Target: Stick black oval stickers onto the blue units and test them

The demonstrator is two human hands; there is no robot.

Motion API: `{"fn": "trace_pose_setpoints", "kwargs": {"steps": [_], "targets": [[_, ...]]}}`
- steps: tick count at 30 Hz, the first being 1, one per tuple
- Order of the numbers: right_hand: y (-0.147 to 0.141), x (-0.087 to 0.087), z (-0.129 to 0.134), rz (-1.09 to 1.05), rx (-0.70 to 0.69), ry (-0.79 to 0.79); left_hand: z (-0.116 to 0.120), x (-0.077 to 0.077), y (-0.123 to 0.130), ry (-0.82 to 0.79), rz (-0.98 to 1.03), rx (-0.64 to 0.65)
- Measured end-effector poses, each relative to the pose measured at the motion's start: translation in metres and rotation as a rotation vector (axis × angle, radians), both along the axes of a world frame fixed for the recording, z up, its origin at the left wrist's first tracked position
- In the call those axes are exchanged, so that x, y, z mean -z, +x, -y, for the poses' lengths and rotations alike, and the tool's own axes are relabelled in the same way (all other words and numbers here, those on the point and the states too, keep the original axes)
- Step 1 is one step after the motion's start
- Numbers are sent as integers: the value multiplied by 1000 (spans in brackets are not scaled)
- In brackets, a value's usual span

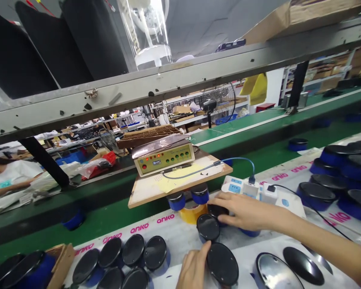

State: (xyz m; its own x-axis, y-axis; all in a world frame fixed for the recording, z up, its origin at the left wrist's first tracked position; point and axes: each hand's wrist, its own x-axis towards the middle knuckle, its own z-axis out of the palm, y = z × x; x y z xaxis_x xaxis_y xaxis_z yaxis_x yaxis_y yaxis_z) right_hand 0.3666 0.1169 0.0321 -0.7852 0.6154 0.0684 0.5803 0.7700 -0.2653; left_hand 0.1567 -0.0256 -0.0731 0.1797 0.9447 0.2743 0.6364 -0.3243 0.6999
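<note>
My left hand (192,268) is at the bottom middle, its thumb and fingers against the side of a round unit with a black top (223,263). Further up, my right hand (243,210) curls over another round black-topped unit (215,209), which its fingers partly cover. Between the two hands stands a third black-topped unit (208,227). Two small blue units with dark tops (176,200) rest by a yellow ring-shaped thing (193,214) just beyond. What these units are cannot be told.
A tester box with lit red lamps (165,157) sits on a wooden board (180,188). A white power strip (289,200) with plugs and cables lies to the right. Several black-topped blue units (155,253) stand left and right. A metal beam (168,80) crosses above; a person (15,174) is at far left.
</note>
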Motion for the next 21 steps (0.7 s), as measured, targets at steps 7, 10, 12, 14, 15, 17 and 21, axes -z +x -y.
{"fn": "trace_pose_setpoints", "kwargs": {"steps": [7,10,12,14,15,17,21], "targets": [[6,-9,8,66,-79,-64,0,-6,4,-118,34,-35],[0,-7,12,48,-70,-36,-1,-7,6,-134,29,-46],[-4,-4,15,28,-57,-12,-2,-7,6,-132,23,-46],[-7,0,16,14,-53,5,-2,-6,6,-135,12,-50],[-8,1,17,11,-54,9,-2,-5,6,-135,5,-51],[-7,2,16,14,-66,8,-2,-4,4,-115,-1,-33],[-3,0,13,37,-101,-9,-1,-5,1,-28,-5,21]]}}
